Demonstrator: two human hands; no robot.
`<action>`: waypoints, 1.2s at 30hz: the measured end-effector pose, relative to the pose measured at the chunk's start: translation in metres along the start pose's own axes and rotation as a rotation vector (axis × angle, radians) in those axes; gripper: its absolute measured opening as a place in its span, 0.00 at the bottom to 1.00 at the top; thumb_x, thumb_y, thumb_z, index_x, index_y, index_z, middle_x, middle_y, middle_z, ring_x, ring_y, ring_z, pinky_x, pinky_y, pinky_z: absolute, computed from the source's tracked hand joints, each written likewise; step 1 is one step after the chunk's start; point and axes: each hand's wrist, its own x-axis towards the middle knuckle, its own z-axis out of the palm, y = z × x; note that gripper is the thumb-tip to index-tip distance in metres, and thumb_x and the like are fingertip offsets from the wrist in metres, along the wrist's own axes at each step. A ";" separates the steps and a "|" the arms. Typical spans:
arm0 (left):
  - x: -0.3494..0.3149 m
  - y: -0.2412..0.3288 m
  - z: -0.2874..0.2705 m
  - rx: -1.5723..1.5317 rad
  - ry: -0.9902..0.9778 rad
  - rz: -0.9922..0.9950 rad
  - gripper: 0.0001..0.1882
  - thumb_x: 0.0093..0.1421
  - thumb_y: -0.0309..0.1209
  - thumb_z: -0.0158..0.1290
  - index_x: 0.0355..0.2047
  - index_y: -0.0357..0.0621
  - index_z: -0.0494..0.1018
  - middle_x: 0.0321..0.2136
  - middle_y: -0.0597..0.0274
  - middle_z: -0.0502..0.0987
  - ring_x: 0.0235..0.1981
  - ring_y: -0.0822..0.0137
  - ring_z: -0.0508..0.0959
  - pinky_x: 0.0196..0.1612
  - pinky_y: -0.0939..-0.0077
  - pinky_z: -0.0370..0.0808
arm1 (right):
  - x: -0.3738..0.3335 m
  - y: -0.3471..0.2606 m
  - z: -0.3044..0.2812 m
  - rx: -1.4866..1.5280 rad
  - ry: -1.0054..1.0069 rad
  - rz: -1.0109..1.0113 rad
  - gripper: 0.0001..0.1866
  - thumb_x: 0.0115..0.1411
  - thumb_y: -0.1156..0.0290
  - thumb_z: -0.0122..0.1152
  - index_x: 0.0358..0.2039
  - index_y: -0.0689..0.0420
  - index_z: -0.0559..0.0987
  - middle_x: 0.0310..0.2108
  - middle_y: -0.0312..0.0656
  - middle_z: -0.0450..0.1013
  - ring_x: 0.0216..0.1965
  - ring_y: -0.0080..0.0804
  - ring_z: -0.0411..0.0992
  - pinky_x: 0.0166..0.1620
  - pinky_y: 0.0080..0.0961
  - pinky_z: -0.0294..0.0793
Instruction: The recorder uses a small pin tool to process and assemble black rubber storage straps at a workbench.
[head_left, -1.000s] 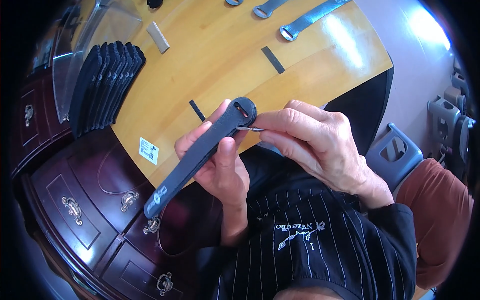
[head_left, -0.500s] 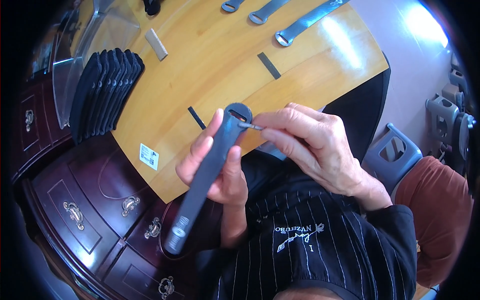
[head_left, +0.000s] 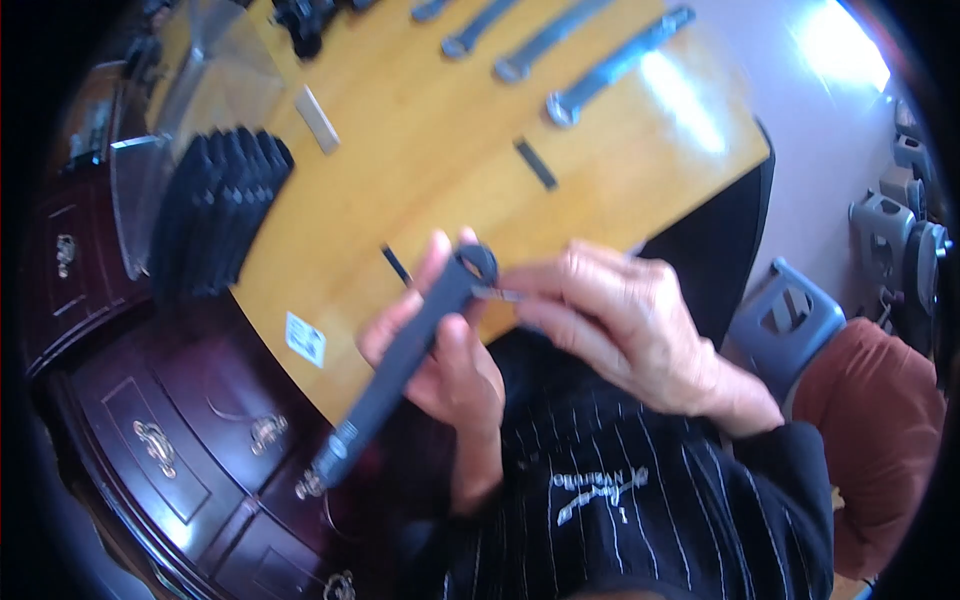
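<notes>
My left hand (head_left: 462, 378) grips a dark flat strap (head_left: 398, 352), thumb on one side and fingers on the other. The strap slants from upper right to lower left, with pale print near its lower end. At its upper end is a rounded tip with a slot through it. Beside that tip, my right hand (head_left: 635, 335) pinches a thin, pale, narrow piece (head_left: 498, 294) between thumb and forefinger. Its inner end meets the strap's edge just below the slot; blur hides what kind of thing it is.
Similar straps (head_left: 620, 65) lie along the far side of the wooden tabletop (head_left: 440, 150). Short dark strips (head_left: 535, 164), a pale bar (head_left: 318, 120) and a white label (head_left: 305, 339) are on it. Folded black items (head_left: 220, 205) stand at left, above dark drawers (head_left: 160, 430). A grey stool (head_left: 785, 310) is at right.
The whole view has shifted and blurred, so the table's things sit lower. Both hands keep their hold; the strap has turned slightly, and the thin piece stays at its slotted end.
</notes>
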 end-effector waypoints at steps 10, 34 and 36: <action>0.001 0.004 -0.003 0.160 -0.102 -0.030 0.14 0.63 0.25 0.49 0.47 0.42 0.61 0.51 0.34 0.69 0.52 0.48 0.73 0.51 0.63 0.77 | 0.000 0.000 -0.005 0.085 -0.012 0.020 0.11 0.58 0.74 0.61 0.43 0.58 0.79 0.25 0.42 0.71 0.26 0.33 0.74 0.28 0.27 0.70; 0.001 -0.001 -0.007 0.486 -0.196 0.387 0.15 0.62 0.23 0.50 0.45 0.40 0.57 0.48 0.27 0.68 0.49 0.45 0.74 0.49 0.61 0.78 | 0.000 0.007 0.002 0.230 0.005 0.046 0.12 0.59 0.72 0.59 0.43 0.60 0.78 0.25 0.43 0.72 0.26 0.34 0.74 0.29 0.27 0.71; 0.003 -0.001 -0.008 0.543 -0.242 0.432 0.16 0.62 0.22 0.51 0.45 0.39 0.56 0.49 0.26 0.67 0.49 0.45 0.74 0.48 0.62 0.78 | 0.001 0.007 0.002 0.257 0.004 0.064 0.12 0.59 0.72 0.59 0.43 0.60 0.78 0.24 0.43 0.72 0.26 0.33 0.74 0.29 0.27 0.70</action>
